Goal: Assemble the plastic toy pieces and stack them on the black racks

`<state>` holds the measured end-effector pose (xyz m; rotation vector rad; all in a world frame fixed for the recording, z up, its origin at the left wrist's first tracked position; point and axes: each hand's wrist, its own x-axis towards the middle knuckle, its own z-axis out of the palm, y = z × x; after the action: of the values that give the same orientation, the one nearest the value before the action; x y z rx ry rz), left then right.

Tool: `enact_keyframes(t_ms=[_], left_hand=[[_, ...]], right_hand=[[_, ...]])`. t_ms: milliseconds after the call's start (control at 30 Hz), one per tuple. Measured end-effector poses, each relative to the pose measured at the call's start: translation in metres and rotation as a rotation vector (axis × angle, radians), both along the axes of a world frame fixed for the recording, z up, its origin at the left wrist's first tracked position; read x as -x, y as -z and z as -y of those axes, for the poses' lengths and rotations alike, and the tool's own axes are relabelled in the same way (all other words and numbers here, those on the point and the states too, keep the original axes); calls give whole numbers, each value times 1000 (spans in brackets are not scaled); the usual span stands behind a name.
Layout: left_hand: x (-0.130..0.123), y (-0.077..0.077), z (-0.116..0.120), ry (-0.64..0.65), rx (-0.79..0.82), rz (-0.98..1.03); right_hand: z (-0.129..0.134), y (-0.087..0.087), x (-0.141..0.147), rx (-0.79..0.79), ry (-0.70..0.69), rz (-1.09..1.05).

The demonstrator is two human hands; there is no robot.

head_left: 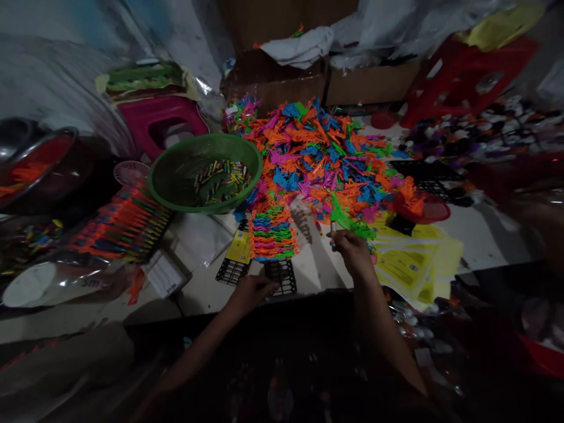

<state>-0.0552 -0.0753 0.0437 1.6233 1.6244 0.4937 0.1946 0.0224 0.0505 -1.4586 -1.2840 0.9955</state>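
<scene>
My right hand (351, 249) is raised over the table, its fingers pinched on a small pale cylinder (333, 225) that stands up from the fingertips. Just behind it is a bright green plastic figure (346, 218); whether the hand touches that is unclear. My left hand (252, 294) lies low at the table's front edge, over a black plastic grid (286, 282), its fingers closed together. What is between those fingers, if anything, is too dark to see. Beyond the grid, a stack of colourful plastic figures (273, 235) lies in neat rows.
A big heap of loose plastic figures (317, 147) fills the table's back. To its left stands a green basin (163, 182) with small cylinders inside. Yellow printed sheets (408, 261) and a red basket (436, 208) lie right. Another person's arm (540, 217) shows at far right.
</scene>
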Motion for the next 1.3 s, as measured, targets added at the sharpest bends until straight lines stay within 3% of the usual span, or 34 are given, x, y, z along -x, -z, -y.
enact_keyframes(t_ms=[67,133,233,300,367,433,467,567,667,800,900,1167,1300], left_hand=[[-12,-15,2,30,-60,290],[-26,-26,2,14,-169,441],[-36,-28,3,-3,-299,436],[-34,-23,6,-46,-368,358],[-28,-16,10,-83,-406,267],[-21,-12,13,-101,-418,199],[-18,-11,14,-98,-422,183],[-11,-10,17,-92,-445,176],[-4,-6,20,-152,-410,201],[6,6,26,-316,-331,258],[7,11,25,-321,-283,298],[-1,7,16,-327,-221,413],[9,21,18,-403,-338,374]], right_hand=[[27,-14,13,-116,-36,-67],[55,-26,28,-206,-174,12],[77,-34,38,-274,-525,156],[69,-32,36,-228,-658,217],[43,-23,29,-120,-538,330],[8,-7,24,6,-164,577],[-9,1,24,73,-66,705],[-48,26,25,220,18,860],[-62,40,21,195,-23,581],[-55,44,8,131,-51,21],[-38,42,3,120,-22,-312],[-5,25,-2,-36,15,-219],[25,18,12,-70,-121,-67]])
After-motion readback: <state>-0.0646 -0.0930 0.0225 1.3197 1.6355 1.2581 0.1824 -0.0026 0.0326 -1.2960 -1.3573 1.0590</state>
